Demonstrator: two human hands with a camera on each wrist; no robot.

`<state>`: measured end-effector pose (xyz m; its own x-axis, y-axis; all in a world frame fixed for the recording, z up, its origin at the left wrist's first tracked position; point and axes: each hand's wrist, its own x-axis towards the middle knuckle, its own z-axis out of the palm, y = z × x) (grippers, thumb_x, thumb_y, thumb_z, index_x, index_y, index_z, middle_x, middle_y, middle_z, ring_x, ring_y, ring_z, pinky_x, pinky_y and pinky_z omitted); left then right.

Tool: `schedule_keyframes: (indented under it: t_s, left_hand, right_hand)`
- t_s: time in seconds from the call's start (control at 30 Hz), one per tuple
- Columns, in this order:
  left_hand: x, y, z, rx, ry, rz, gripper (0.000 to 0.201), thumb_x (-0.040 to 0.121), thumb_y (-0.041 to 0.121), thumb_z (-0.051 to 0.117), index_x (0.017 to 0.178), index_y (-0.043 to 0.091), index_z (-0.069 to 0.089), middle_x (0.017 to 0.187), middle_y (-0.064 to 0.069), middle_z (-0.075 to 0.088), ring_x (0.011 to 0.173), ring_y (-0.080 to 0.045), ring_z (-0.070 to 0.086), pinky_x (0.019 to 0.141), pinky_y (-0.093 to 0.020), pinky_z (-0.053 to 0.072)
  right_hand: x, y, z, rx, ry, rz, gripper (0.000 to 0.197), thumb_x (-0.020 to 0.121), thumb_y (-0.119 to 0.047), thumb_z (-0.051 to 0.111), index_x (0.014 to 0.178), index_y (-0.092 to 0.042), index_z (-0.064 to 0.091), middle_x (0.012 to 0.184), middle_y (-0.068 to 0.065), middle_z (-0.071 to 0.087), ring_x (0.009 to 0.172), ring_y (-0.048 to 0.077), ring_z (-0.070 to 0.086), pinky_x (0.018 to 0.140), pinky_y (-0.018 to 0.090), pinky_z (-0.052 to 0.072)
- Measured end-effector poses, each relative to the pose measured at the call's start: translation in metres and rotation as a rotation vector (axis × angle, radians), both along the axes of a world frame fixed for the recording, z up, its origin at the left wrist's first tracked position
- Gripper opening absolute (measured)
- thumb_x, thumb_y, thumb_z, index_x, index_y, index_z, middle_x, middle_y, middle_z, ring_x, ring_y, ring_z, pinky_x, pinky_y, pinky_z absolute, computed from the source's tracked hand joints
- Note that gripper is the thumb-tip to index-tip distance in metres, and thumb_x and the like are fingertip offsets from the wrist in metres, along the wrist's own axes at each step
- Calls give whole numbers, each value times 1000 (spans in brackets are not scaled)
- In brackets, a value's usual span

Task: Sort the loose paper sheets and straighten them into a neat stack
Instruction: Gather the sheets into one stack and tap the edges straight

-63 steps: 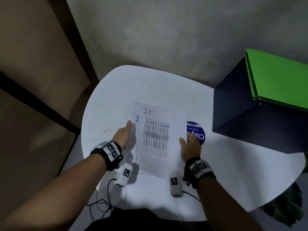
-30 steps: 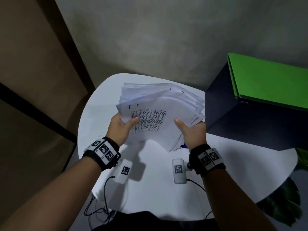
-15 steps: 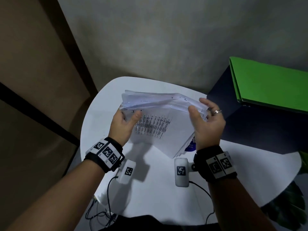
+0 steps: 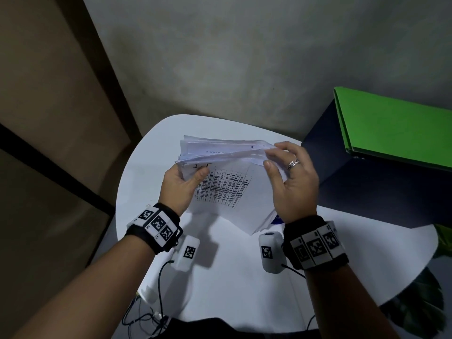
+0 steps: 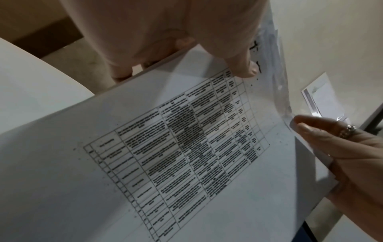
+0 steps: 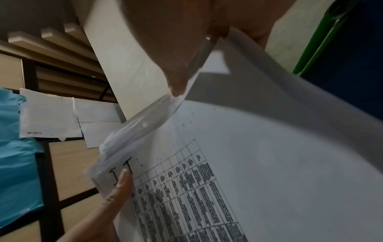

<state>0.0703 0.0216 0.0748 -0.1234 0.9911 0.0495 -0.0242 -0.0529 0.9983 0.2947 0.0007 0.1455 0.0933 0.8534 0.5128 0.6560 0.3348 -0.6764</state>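
Observation:
A stack of loose white paper sheets [image 4: 225, 189] is held tilted above the round white table [image 4: 220, 277]. Its front sheet carries a printed table and a handwritten "I T". My left hand [image 4: 181, 184] pinches the stack's upper left corner, thumb on the front sheet [image 5: 186, 163]. My right hand [image 4: 291, 182], with a ring on it, pinches the upper right corner, thumb in front and fingers over the top edge. The top edges of the sheets [image 6: 145, 126] fan out unevenly, and the lower right corners are splayed.
A dark blue box [image 4: 367, 187] with a green binder [image 4: 396, 130] on top stands close on the right. A blue round label [image 4: 277, 217] lies on the table, partly hidden by the papers. Cables [image 4: 151, 314] hang at the near edge. A grey wall stands behind.
The stack has come up off the table and tipped toward me. My right hand moved from the lower right edge to the upper right corner. The left hand kept its corner.

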Motion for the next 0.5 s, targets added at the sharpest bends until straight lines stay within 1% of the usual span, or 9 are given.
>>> schedule_keyframes:
  t_s: [0.07, 0.13, 0.2, 0.23, 0.3, 0.37, 0.4, 0.43, 0.5]
  left_hand:
    - [0, 1, -2, 5, -9, -1, 71, 69, 61, 74, 119, 10, 66, 108, 8, 74, 107, -7, 68, 90, -17, 51]
    - [-1, 2, -3, -5, -8, -3, 72, 69, 64, 74, 120, 13, 66, 109, 7, 74, 108, -9, 68, 93, -22, 51]
    - [0, 1, -3, -14, -10, -2, 74, 68, 66, 73, 119, 13, 65, 107, 9, 74, 107, -7, 68, 91, -19, 51]
    - [1, 0, -2, -15, -8, -2, 73, 69, 65, 73, 120, 13, 65, 106, 12, 75, 106, -5, 68, 89, -16, 50]
    - [1, 0, -1, -11, 2, -6, 67, 72, 55, 71, 121, 10, 63, 102, 20, 74, 102, 1, 68, 86, -11, 48]
    - [3, 0, -1, -9, -1, -15, 64, 72, 50, 70, 120, 8, 63, 94, 25, 74, 95, 7, 67, 82, -7, 47]
    - [3, 1, -1, -6, 0, -15, 64, 71, 51, 70, 118, 7, 63, 90, 25, 74, 90, 9, 67, 80, -6, 47]
    - [2, 1, -1, -4, 1, -18, 66, 71, 54, 71, 117, 8, 63, 90, 24, 74, 89, 8, 67, 80, -7, 48]
    - [-1, 1, -4, -7, -12, -22, 74, 69, 62, 72, 120, 9, 63, 102, 13, 74, 100, 2, 68, 85, -11, 50]
  right_hand:
    - [-1, 0, 1, 8, -22, 11, 21, 93, -18, 65, 113, -19, 71, 118, -3, 61, 107, 12, 62, 87, 38, 54]
    - [-2, 0, 0, 14, -51, -22, 14, 92, -20, 67, 104, -20, 74, 116, -5, 62, 102, 9, 62, 83, 36, 55]
    - [-1, -2, -3, 51, -59, -78, 9, 91, -18, 68, 96, -16, 75, 112, -2, 64, 98, 8, 61, 80, 36, 55]
    - [-1, -3, -4, 69, -54, -82, 9, 90, -17, 68, 97, -14, 74, 111, 0, 65, 98, 9, 62, 81, 36, 55]
    - [-2, -4, -3, 69, -90, -67, 16, 91, -19, 67, 106, -17, 73, 113, -1, 64, 100, 9, 61, 82, 34, 55]
    - [-3, -5, -1, 19, -193, -70, 25, 91, -29, 66, 116, -27, 69, 121, -6, 60, 101, 7, 60, 79, 31, 56]
    - [-2, -5, 1, -2, -242, -71, 28, 91, -33, 65, 119, -31, 67, 125, -8, 58, 102, 8, 60, 77, 32, 57]
    - [-1, -6, 1, -14, -279, -67, 31, 91, -36, 64, 122, -33, 66, 128, -8, 55, 103, 11, 61, 76, 33, 58]
    - [1, -7, 1, -26, -318, -53, 35, 91, -40, 62, 127, -37, 62, 132, -8, 53, 105, 15, 62, 75, 37, 59]
